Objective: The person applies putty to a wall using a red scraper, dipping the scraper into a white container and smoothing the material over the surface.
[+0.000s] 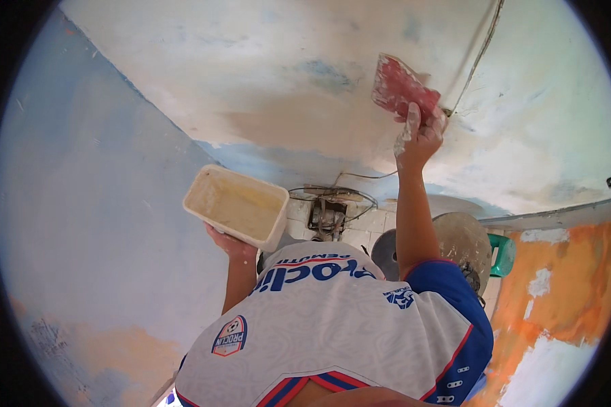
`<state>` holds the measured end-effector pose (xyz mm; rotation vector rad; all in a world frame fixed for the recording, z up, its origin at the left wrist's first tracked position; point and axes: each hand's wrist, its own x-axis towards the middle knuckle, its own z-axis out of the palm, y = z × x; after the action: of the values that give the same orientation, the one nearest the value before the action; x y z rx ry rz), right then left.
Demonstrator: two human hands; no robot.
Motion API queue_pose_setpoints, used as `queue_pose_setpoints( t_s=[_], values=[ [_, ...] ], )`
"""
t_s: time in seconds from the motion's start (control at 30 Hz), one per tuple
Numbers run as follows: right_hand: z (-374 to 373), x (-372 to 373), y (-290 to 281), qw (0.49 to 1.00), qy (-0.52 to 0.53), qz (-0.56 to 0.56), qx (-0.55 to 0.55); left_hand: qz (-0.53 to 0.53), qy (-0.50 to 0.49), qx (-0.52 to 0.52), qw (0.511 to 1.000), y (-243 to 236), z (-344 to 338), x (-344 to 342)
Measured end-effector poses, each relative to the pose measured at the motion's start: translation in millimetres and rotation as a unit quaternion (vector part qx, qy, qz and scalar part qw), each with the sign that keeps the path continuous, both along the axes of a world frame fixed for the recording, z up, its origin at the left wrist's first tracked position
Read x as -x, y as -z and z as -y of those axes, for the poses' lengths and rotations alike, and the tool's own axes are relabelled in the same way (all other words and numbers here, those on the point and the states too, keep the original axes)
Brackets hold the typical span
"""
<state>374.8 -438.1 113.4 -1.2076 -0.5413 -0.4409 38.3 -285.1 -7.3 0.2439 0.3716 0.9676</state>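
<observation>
My right hand is raised and grips a flat red putty spreader, its thumb pressed along the blade. Pale filler is smeared over the blade and on the fingers. The spreader is at a patchy white and blue wall; whether its edge touches the surface I cannot tell. Lower on the left, my left hand supports a cream rectangular tub from beneath, its open top tilted into view. Pale residue coats the inside of the tub, and most of my left fingers are hidden under it.
Low on the wall is a square opening with fittings and loose dark cables around it. A thin cable runs down the wall beside my right hand. Beyond my right arm are a dusty round grey object and a green handle. An orange, patched wall stands at right.
</observation>
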Motion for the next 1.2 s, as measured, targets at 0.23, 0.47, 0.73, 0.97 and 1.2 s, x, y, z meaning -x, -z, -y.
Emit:
queue_pose_setpoints(
  t_s=[0.23, 0.47, 0.73, 0.97, 1.2],
  values=[
    [-2.4, -0.4, -1.2, 0.947, 0.036, 0.015, 0.318, -0.039, -0.018, 0.016, 0.999, -2.1, 8.6, 0.7],
    [4.4, -3.0, 2.2, 0.968, 0.001, 0.087, 0.233, -0.021, -0.011, 0.004, 1.0, -8.8, 13.8, -3.6],
    [11.9, -0.2, 10.3, 0.977, 0.027, 0.06, 0.202, -0.012, -0.008, -0.025, 1.0, -0.9, 16.9, -1.9],
    [16.7, -0.7, 11.3, 0.975, 0.053, -0.01, 0.215, -0.017, -0.003, -0.014, 1.0, -9.6, 27.5, -5.1],
    [13.8, -6.8, 35.9, 0.914, 0.082, 0.177, 0.355, -0.026, 0.004, -0.019, 0.999, -8.0, 32.0, -7.8]
  ],
)
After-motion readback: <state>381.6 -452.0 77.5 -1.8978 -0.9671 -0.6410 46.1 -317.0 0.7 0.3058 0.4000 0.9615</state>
